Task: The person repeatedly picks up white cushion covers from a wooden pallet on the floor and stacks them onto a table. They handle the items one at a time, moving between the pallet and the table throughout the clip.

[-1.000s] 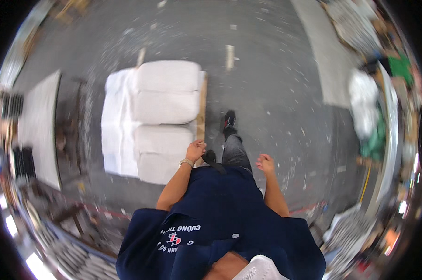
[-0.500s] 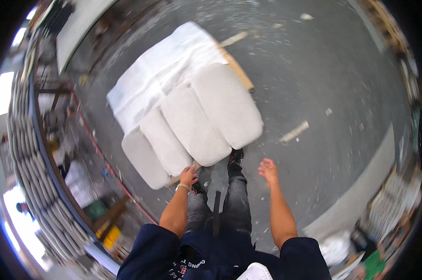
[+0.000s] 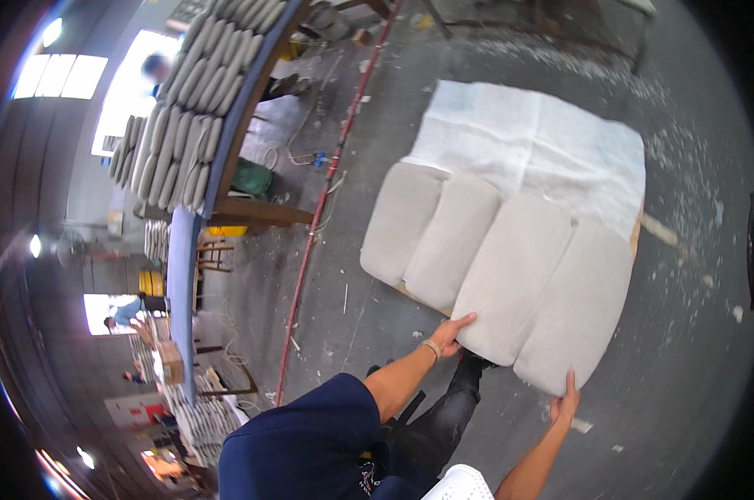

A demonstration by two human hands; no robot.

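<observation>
A light-grey upholstered panel (image 3: 510,267) lies on the floor in front of me, made of several padded sections side by side. White cloth (image 3: 527,133) spreads out from its far side, and a strip of wooden board (image 3: 427,300) peeks out under its near edge. My left hand (image 3: 450,334) is closed on the near edge, with its thumb over the padding. At the near right corner, my right hand (image 3: 565,404) grips the same panel, one digit on top and the other fingers curled at its edge. What the fingers touch underneath is hidden.
A red pipe-like line (image 3: 320,218) runs along the floor to the left. Beyond it, stacks of grey cushions (image 3: 202,108) stand on a long blue-edged table (image 3: 182,283). Another person (image 3: 129,312) is far left. Scraps (image 3: 662,231) litter the floor.
My view has turned to the left, so the panel now appears farther right. Both hands, apart from the panel before, have come onto its near edge and taken hold.
</observation>
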